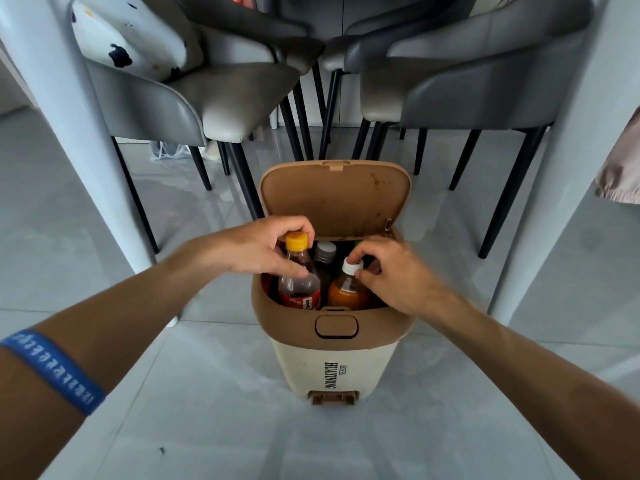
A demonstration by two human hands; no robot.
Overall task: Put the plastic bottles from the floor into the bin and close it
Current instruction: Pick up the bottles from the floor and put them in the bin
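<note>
Below, both forearms stretched forward over the open bin point(334, 355), blue wristband point(55, 370) on the left one. Left hand point(258, 249) palm-down at the bin's left rim, fingers curled round the neck of the yellow-capped bottle point(298, 277), thumb across its shoulder, fingertips arched over the cap. Right hand point(394, 271) at the right rim, thumb and forefinger pinched on the white cap of the orange bottle point(348, 289), remaining fingers bent loosely behind. Both bottles upright inside the bin, side by side, necks above the brown rim. Between and behind them, a grey-capped bottle point(325, 252), darker, deeper in; something green just visible past the right hand, not clear what. Lid point(334, 199) tipped up and back, hinged at the far edge, stained inside. Bin on the grey tiled floor point(214, 393), in front of grey chairs point(194, 95).
</note>
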